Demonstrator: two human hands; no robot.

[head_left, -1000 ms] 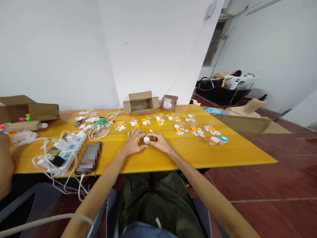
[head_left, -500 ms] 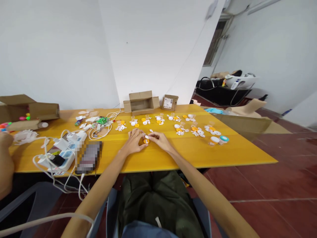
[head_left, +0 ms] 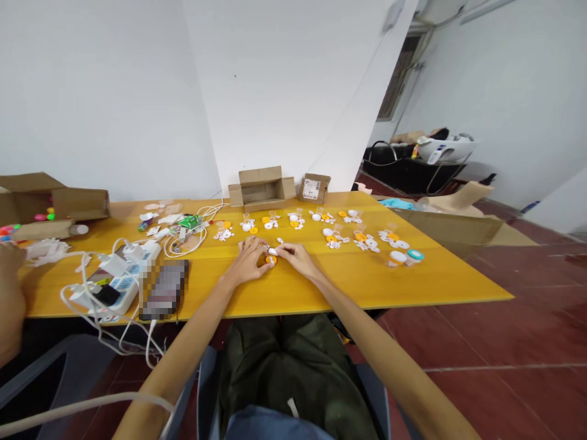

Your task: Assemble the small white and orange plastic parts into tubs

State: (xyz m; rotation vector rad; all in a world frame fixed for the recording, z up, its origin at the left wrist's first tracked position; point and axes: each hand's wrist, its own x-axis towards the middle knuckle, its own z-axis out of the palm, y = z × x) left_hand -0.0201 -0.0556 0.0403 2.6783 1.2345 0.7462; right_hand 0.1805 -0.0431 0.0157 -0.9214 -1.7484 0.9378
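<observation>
Close to the table's front edge, my left hand point(head_left: 249, 261) is curled round an orange disc point(head_left: 271, 260) with white on its face, thumb along the near left side. From the other side reaches my right hand point(head_left: 297, 260), its fingertips pinching a small white piece point(head_left: 273, 251) just above the disc. What lies under my left fingers is hidden. Beyond my fingers a loose small white part point(head_left: 279, 240) rests on the wood. Farther back stand groups of small clear cups, orange and white discs point(head_left: 294, 224) and little white printed pieces point(head_left: 338, 243).
Two lidded cups point(head_left: 415, 257) stand to the right. An open cardboard box point(head_left: 262, 190) and a smaller box point(head_left: 314, 188) are by the wall. At left lie a phone point(head_left: 164, 290), a power strip point(head_left: 132, 281) and tangled cables. Another person's arm point(head_left: 10, 305) shows at the left edge.
My hands stay at nearly the same spot. The white piece in my right fingertips has shifted very slightly above the orange disc.
</observation>
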